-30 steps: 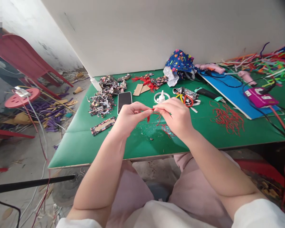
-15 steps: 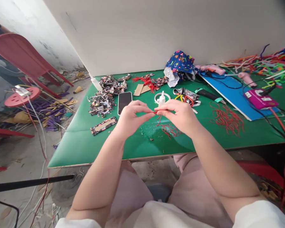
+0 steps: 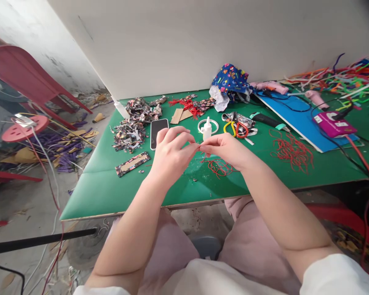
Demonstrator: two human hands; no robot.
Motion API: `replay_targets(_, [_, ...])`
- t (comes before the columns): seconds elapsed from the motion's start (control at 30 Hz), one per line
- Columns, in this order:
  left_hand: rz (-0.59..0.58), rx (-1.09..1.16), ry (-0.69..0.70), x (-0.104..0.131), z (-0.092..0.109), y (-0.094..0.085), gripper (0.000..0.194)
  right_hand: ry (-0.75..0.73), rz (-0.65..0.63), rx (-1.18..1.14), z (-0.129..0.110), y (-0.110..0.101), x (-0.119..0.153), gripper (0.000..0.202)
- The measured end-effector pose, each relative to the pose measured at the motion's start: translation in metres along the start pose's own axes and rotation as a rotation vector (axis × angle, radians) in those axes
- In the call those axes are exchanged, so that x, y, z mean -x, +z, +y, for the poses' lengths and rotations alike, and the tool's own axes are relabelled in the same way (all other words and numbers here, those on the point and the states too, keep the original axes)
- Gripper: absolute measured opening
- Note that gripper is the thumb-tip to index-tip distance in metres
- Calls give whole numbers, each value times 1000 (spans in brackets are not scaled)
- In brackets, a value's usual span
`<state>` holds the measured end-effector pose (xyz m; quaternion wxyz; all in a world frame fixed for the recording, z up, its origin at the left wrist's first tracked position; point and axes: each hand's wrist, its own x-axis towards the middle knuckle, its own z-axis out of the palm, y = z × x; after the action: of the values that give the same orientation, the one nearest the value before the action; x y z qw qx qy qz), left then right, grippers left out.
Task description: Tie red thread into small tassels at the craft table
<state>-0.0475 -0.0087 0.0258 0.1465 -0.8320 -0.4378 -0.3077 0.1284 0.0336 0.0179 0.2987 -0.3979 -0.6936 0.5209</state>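
Note:
My left hand (image 3: pixel 174 152) and my right hand (image 3: pixel 223 148) meet at the fingertips above the green table (image 3: pixel 95 180). Both pinch a small piece of red cord, mostly hidden by the fingers. Thin red cords (image 3: pixel 219 168) lie on the table just below my right hand. Behind the fingertips stands a white dropper bottle (image 3: pixel 207 130), with a white ring (image 3: pixel 215 126) around or behind it. Scissors with yellow and red handles (image 3: pixel 236 128) lie to its right, and a phone (image 3: pixel 155 133) rests behind my left hand.
Floral scraps (image 3: pixel 132 127) and a floral strip (image 3: pixel 133 164) lie left. A cutter (image 3: pixel 269 121), red cord pile (image 3: pixel 292 151), blue board (image 3: pixel 295 116) and purple box (image 3: pixel 335 124) with cables are right. A red chair (image 3: pixel 27 73) stands beyond the left edge.
My left hand has turned, its back now more toward the camera and its fingers more curled. The fingertips stay together, and the red cord between them is less visible. The view has shifted slightly.

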Motion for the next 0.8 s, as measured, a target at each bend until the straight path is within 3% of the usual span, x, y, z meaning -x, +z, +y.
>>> replay_targets(0.17, [-9, 28, -26, 1, -4, 2, 14, -215, 99, 374, -3, 0, 5, 19])
replay_targets(0.3, [-85, 119, -90, 2, -9, 4, 17, -463, 138, 847, -5, 3, 8, 20])
replay_targets(0.4, [-166, 184, -151, 2, -11, 4, 17, -553, 156, 1099, -3, 6, 7, 22])
replay_targets(0.6, [-384, 332, -237, 0, -12, 4, 20, -591, 145, 1258, 0, 9, 6, 23])
replay_targets(0.8, [-417, 515, -301, 0, -15, 11, 22, -613, 129, 1293, 0, 10, 7, 27])
